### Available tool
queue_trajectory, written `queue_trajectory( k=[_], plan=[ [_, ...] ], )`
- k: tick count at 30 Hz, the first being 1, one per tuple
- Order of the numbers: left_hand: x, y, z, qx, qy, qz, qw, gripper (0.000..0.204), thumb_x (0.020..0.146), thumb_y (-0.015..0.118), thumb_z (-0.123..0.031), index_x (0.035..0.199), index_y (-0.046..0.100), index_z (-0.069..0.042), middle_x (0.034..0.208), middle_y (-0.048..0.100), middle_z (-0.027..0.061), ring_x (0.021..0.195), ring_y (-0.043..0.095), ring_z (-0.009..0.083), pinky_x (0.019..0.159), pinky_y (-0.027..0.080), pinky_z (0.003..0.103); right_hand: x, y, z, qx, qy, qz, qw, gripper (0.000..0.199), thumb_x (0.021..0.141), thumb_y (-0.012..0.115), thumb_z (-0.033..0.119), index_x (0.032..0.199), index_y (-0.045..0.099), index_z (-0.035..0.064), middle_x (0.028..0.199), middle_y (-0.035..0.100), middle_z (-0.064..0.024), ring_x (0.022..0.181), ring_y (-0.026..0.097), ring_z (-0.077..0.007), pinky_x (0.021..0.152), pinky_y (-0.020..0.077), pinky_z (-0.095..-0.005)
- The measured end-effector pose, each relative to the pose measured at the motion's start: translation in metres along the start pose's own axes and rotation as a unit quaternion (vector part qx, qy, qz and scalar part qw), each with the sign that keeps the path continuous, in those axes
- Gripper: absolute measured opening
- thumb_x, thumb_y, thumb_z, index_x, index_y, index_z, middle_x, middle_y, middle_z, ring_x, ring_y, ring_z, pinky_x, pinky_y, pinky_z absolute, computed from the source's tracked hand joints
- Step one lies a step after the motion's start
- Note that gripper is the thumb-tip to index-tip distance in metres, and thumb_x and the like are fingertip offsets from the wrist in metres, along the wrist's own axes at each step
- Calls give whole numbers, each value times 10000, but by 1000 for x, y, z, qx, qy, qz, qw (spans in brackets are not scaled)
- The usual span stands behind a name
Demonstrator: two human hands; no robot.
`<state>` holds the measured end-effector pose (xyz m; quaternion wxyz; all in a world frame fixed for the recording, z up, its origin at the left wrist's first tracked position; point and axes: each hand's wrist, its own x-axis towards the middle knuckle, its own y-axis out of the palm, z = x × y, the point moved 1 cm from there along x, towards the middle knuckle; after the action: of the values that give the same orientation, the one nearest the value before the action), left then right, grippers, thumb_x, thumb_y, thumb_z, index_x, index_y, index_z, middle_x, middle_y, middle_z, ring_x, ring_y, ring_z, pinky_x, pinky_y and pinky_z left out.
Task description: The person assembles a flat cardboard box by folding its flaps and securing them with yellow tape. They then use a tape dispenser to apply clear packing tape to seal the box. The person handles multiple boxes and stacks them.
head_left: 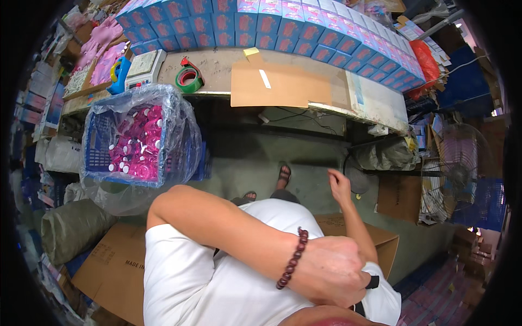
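Note:
My left arm crosses my chest over a white shirt, with a dark red bead bracelet point(292, 259) on the wrist. My left hand point(333, 271) is curled into a fist against my right upper arm, beside a small black piece point(372, 282) at the sleeve's edge. My right forearm rises from there. My right hand point(339, 186) hangs in the air above the floor with loosely bent fingers and nothing in it. My sandalled feet point(283, 175) show below, on the grey floor.
A blue crate point(100, 149) lined with clear plastic holds several pink bottles at the left. The bench point(217, 68) ahead carries a cardboard sheet point(280, 87), a green tape roll point(188, 80), a scale point(144, 66) and stacked blue-and-pink boxes point(304, 27). A fan point(454, 174) stands at right; cardboard boxes point(111, 266) lie by my legs.

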<state>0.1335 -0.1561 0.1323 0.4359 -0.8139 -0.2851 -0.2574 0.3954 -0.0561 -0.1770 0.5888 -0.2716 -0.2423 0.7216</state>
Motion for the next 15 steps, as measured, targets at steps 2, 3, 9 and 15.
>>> queue_trajectory(
  k=[2, 3, 9, 15],
  plan=[
    [-4, -10, 14, 11, -33, -18, 999, 167, 628, 594, -230, 607, 535, -75, 624, 473, 0, 583, 517, 147, 494, 393, 266, 57, 19, 31, -25, -105, 44, 993, 209, 890, 568, 154, 1053, 662, 62, 964, 676, -125, 833, 661, -262, 723, 508, -333],
    [-3, -13, 21, 12, -50, -33, 998, 166, 628, 597, -231, 612, 536, -78, 620, 464, -2, 575, 508, 146, 494, 392, 263, 81, 29, 45, -38, -158, 67, 984, 210, 888, 565, 169, 1041, 664, 65, 970, 673, -126, 860, 658, -286, 734, 509, -348],
    [21, -39, 91, 57, -108, -63, 991, 159, 651, 595, -214, 633, 496, -92, 633, 418, -9, 578, 468, 136, 486, 361, 256, 199, 82, 114, -88, -285, 191, 935, 227, 884, 549, 226, 1013, 672, 86, 973, 666, -103, 913, 631, -317, 789, 511, -390],
    [5, -72, 224, 10, -231, -68, 971, 158, 754, 666, -189, 835, 591, -76, 815, 564, 51, 732, 589, 221, 602, 485, 326, 310, 86, 106, -54, -388, 73, 917, 214, 840, 622, 189, 1024, 673, 92, 986, 650, -111, 923, 616, -305, 801, 500, -388]
  ],
)
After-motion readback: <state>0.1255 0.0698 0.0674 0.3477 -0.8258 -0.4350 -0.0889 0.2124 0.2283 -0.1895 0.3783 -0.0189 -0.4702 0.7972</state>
